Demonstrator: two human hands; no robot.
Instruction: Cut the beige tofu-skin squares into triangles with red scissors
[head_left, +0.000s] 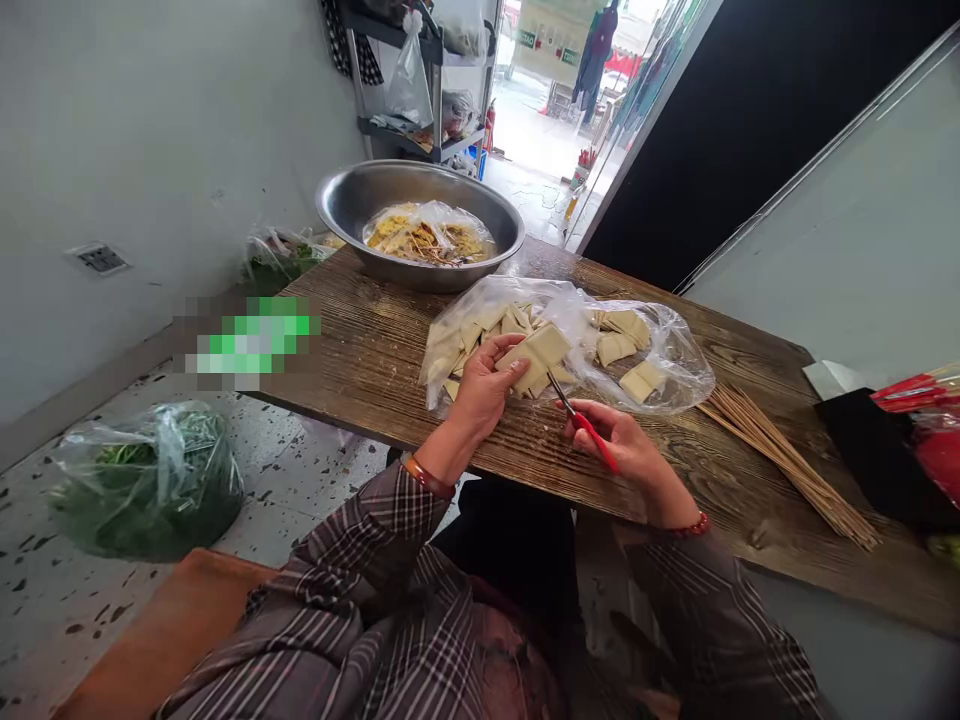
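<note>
My left hand [486, 385] pinches a pale yellow sheet of tofu skin [546, 350] between thumb and fingers, above the table. In my right hand [619, 440] is a pair of scissors [596, 440] with red handles, my fingers wrapped round them. The dark blades reach the lower edge of the sheet; whether they are parted I cannot tell. Beneath my left hand, many cut pieces [469, 340] lie on a clear plastic bag [536, 292]. Farther right, several more pieces [622, 330] rest on the bag.
A large steel basin [341, 215] holding yellow food under plastic stands at the far end of the wooden table [375, 370]. Thin wooden skewers [795, 460] lie on the right. A bag of greens [150, 490] sits on the floor at left, and a shelf [435, 140] stands behind.
</note>
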